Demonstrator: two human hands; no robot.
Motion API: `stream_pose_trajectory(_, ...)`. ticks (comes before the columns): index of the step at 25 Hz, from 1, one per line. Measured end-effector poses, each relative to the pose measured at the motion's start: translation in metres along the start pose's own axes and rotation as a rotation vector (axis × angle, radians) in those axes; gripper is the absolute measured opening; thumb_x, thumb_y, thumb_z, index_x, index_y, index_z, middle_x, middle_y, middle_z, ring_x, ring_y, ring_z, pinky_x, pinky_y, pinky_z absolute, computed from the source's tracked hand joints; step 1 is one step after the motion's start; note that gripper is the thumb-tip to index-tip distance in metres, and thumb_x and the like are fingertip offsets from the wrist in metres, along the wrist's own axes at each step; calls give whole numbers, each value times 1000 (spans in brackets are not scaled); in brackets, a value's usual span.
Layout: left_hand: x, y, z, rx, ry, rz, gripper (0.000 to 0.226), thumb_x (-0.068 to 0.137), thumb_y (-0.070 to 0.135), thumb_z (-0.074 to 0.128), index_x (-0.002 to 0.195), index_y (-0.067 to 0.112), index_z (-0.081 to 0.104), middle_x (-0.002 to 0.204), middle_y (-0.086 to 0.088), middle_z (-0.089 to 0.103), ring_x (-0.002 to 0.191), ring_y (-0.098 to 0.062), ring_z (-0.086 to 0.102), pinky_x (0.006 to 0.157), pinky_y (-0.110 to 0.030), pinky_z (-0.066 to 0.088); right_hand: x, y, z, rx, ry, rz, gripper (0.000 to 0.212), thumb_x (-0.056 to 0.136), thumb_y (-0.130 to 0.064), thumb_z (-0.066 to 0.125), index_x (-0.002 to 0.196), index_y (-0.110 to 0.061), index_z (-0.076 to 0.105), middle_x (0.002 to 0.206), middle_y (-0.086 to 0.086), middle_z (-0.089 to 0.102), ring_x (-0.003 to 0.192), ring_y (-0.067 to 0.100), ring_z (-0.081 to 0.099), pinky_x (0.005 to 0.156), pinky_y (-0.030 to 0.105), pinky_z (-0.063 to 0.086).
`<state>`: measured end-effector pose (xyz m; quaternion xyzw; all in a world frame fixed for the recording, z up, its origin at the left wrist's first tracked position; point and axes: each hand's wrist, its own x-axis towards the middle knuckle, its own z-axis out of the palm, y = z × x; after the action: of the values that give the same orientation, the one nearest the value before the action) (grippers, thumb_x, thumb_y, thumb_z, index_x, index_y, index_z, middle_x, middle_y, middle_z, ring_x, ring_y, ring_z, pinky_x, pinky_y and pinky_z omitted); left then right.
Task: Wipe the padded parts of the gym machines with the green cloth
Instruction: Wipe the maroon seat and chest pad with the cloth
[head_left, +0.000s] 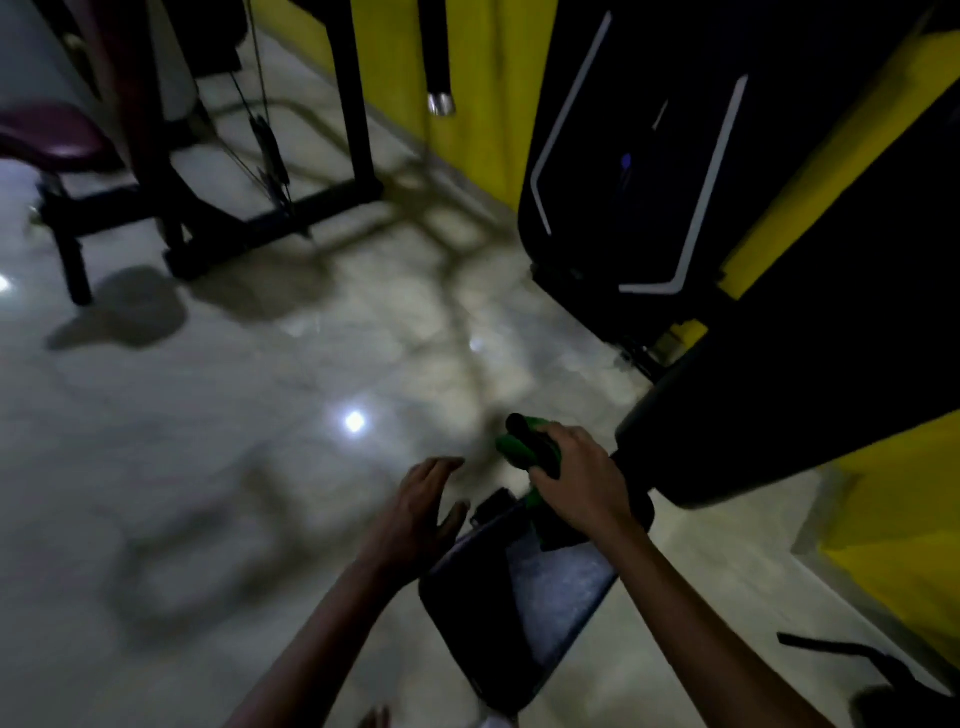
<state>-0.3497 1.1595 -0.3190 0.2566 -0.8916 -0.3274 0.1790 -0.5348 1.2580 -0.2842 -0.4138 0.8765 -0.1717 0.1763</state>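
Left hand (423, 501), fingers spread and holding nothing, hovers beside the dark seat pad (498, 613); right hand (579, 475) grips the green cloth (514, 449), bunched around a black handle above the pad.

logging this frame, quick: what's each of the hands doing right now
Left hand: open, fingers spread, holding nothing.
Right hand: closed around the green cloth, against a black pad.
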Motion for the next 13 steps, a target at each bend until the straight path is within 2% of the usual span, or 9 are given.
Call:
stream_pose_trajectory(2, 11, 12, -44, 9, 61, -71, 61, 84, 51, 42, 128, 10, 56, 124, -5, 60, 115, -12, 49, 91, -11, 30, 7, -39, -28, 20, 10, -62, 45, 86, -31, 61, 127, -21, 45, 122, 7, 51, 110, 30, 52, 77, 32, 43)
stream_pose_trajectory(4, 23, 24, -86, 23, 106, -91, 58, 85, 50, 46, 130, 14, 54, 129, 0, 58, 119, -14, 50, 92, -13, 29, 9, -74, -55, 35, 38, -118, 40, 86, -33, 62, 119, -20, 44, 116, 6, 54, 105, 29, 53, 70, 29, 37)
stream_pose_trajectory(7, 41, 42, -143, 64, 178, -63, 46, 90, 37, 55, 130, 13, 53, 131, -1, 57, 122, -16, 50, 93, -16, 32, 13, -123, -99, 34, 74, -217, 39, 87, -39, 61, 115, -19, 42, 115, 6, 55, 106, 29, 53, 71, 30, 38)
stream_pose_trajectory(10, 58, 65, -192, 61, 304, -50, 43, 89, 34, 60, 125, 12, 57, 125, 0, 58, 116, -16, 54, 95, -25, 42, 20, -167, -142, -5, 126, -315, 40, 87, -39, 59, 116, -18, 42, 117, 8, 57, 108, 30, 55, 72, 32, 40)
stream_pose_trajectory(13, 71, 97, -236, 45, 383, -45, 38, 89, 25, 65, 122, 8, 59, 120, 0, 57, 112, -16, 55, 92, -26, 43, 24, -203, -186, -13, 181, -403, 47, 88, -40, 58, 127, -19, 41, 124, 9, 57, 113, 31, 54, 76, 32, 42)
